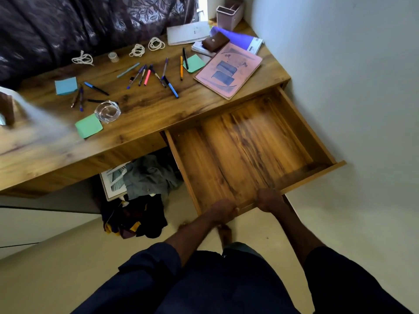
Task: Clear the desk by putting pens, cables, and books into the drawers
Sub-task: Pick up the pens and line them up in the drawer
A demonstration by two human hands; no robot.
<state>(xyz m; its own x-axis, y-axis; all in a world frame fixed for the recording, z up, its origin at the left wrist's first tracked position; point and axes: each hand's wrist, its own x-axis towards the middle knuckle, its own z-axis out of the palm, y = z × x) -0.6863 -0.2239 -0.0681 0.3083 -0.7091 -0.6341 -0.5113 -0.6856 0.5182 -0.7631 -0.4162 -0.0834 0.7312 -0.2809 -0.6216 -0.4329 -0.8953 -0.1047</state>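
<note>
Left hand (223, 210) and right hand (269, 200) are both curled tight over the front edge of the drawer (249, 143), which is pulled way out. My worry: tug much further and it could slip its runners and drop, since it looks near full travel. Up-left of the drawer sit a glass ashtray (107, 111), coiled cables (137, 50) and scattered pens (147, 74). A clothes heap (145, 177) lies below-left, maybe crowding the feet, and the pink book (229, 70) is right behind the drawer.

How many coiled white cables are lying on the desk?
3. One cable lies at the back left; the second behind the pens; the third just right of it. The books may hide others.
</note>
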